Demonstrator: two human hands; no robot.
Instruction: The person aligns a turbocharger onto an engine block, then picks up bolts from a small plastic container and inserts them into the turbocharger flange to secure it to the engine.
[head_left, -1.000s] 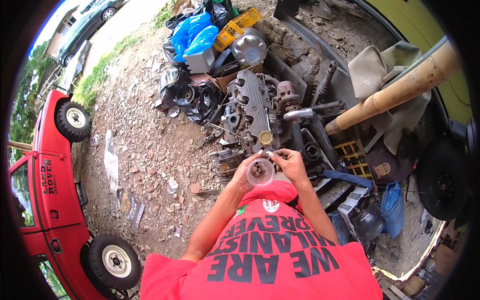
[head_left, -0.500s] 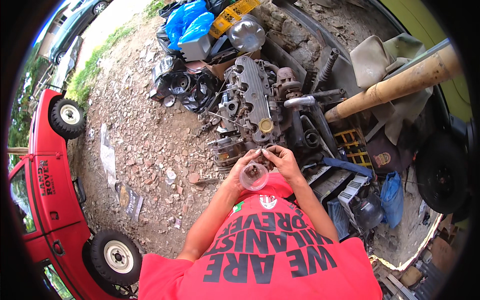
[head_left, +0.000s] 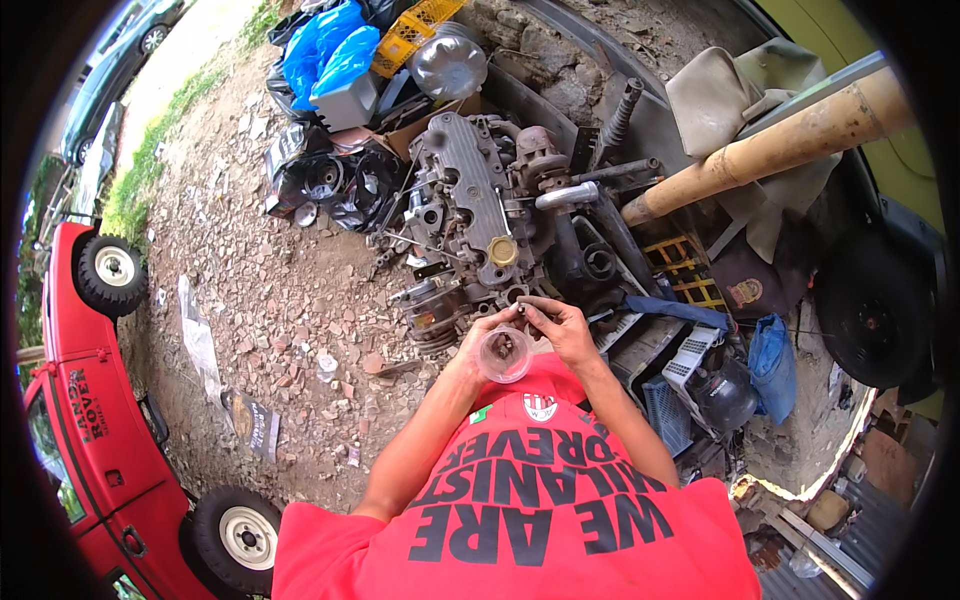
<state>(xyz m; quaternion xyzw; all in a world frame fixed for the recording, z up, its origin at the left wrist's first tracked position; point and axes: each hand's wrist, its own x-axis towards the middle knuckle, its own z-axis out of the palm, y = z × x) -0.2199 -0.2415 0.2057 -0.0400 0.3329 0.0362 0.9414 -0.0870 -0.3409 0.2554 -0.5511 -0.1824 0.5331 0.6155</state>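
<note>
Clear round plastic cup (head_left: 508, 375), mid-frame — gripped by the left hand (head_left: 478, 345); whether the right hand (head_left: 565, 335) grips anything, I cannot tell.

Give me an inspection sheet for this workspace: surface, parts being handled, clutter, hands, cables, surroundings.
Surface: dirt ground strewn with broken stone chips.
Parts being handled: clear plastic cup with small brownish pieces inside; engine with a yellow cap just beyond the hands.
Clutter: blue plastic bags, yellow crate and large clear plastic bottle heaped beyond the engine.
Hands: left hand holds the cup; right hand has its fingertips at the left's; any piece between them is too small to identify.
Cables: none identifiable for certain.
Surroundings: red vehicle on the left; bamboo pole and black wheel on the right.
</note>
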